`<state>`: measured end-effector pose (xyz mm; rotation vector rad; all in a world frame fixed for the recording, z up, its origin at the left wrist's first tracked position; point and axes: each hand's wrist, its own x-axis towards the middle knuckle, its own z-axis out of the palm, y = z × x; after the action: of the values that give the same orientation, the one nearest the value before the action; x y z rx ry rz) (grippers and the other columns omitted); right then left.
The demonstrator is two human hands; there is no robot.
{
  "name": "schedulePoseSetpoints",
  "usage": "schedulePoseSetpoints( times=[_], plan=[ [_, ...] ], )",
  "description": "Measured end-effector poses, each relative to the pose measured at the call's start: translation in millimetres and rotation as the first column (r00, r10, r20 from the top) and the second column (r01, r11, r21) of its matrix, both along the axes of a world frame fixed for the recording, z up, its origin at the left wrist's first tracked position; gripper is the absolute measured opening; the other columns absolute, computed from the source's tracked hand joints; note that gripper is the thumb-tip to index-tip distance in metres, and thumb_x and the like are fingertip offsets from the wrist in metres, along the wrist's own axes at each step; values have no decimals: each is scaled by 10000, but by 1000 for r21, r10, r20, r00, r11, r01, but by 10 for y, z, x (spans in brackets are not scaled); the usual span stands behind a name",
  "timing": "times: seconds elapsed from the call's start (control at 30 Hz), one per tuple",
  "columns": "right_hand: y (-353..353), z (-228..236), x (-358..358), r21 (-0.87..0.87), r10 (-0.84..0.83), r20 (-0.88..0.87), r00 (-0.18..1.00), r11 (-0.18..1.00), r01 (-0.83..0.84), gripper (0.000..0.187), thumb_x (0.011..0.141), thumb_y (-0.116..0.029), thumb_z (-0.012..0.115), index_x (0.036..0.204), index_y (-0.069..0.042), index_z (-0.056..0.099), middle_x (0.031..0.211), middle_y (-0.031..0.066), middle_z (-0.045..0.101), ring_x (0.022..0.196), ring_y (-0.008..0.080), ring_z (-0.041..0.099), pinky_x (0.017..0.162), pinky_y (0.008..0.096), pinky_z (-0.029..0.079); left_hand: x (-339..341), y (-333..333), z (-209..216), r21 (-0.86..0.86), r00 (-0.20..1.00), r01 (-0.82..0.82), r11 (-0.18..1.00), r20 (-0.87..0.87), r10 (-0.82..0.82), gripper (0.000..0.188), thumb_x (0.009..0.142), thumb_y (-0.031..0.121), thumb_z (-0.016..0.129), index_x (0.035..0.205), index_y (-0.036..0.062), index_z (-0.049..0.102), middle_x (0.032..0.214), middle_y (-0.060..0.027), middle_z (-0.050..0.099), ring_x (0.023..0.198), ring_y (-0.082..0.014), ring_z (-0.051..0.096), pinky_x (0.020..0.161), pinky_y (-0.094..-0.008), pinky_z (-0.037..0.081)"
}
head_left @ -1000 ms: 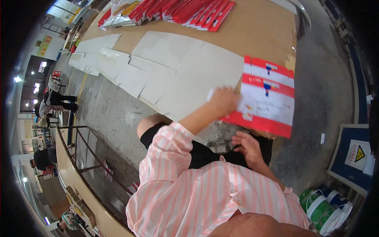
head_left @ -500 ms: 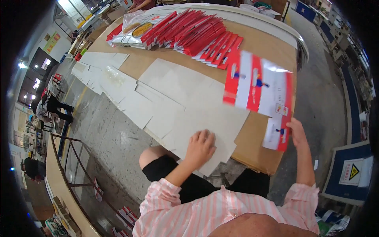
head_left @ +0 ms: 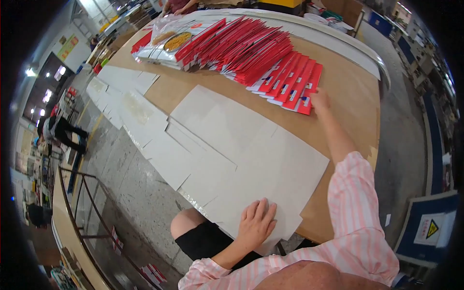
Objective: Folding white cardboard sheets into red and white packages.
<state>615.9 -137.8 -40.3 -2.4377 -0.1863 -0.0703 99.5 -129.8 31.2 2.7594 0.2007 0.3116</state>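
Note:
My left hand rests palm down, fingers stretched, on a large plain pale-grey cardboard sheet. At the far right my right hand holds the edge of a red-and-white folded carton, the last one in a fanned row. To its left, several more flat red-and-white cartons lean on each other in a dense overlapping row. Under and left of the large sheet lie other pale cardboard blanks, overlapping, with cut slits along their edges.
Beneath everything is a brown board tabletop with a pale curved rim along its far side. A printed package with a yellow round picture lies at the far left. Another person's arm shows beyond the table. A metal-framed rack stands at the left.
My right hand has carried the spread-out printed carton forward to the row's end, where it now lies folded narrow. The left hand stays on the grey sheet, its fingers flatter.

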Motion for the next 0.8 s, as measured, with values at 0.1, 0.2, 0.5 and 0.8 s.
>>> schedulePoseSetpoints(
  times=[0.1, 0.2, 0.5, 0.8],
  plan=[
    [208, 61, -177, 25, 42, -31, 999, 999, -41, 470, 855, -284, 562, 1280, -85, 537, 1204, 185, 597, 1096, 302, 583, 931, 409, 453, -51, 58, 33, -65, 1000, -2, 998, -9, 2, 514, 817, 257, 636, 1281, 87, 492, 1298, -152, 462, 1193, -319, 429, 955, -434, 371],
    [-206, 263, -527, 167, 343, 111, 933, 919, -358, 571, 920, -440, 484, 1323, -36, 472, 1217, 197, 583, 1099, 324, 565, 933, 390, 433, -80, 129, -8, -144, 998, 14, 990, 54, -6, 509, 827, 232, 629, 1285, 66, 479, 1284, -154, 473, 1188, -318, 438, 952, -435, 383],
    [-1403, 1345, -4357, -440, 983, -85, 164, 111, -891, 546, 681, -142, 699, 1196, -35, 551, 1352, 187, 417, 1243, 411, 386, 1028, 529, 323, -283, 222, 238, -443, 822, -72, 894, 481, 305, 454, 800, 74, 612, 1235, 20, 492, 1173, -167, 519, 1060, -353, 492, 903, -426, 422],
    [-1783, 974, -3888, 162, 753, -421, 505, 610, -775, 360, 867, -174, 525, 1198, -38, 557, 1247, 180, 525, 1203, 380, 447, 1000, 491, 371, -658, 111, 525, -302, 763, 38, 953, 625, 168, 550, 793, 123, 651, 1297, 22, 457, 1280, -172, 488, 1167, -392, 453, 969, -469, 391]
  ],
)
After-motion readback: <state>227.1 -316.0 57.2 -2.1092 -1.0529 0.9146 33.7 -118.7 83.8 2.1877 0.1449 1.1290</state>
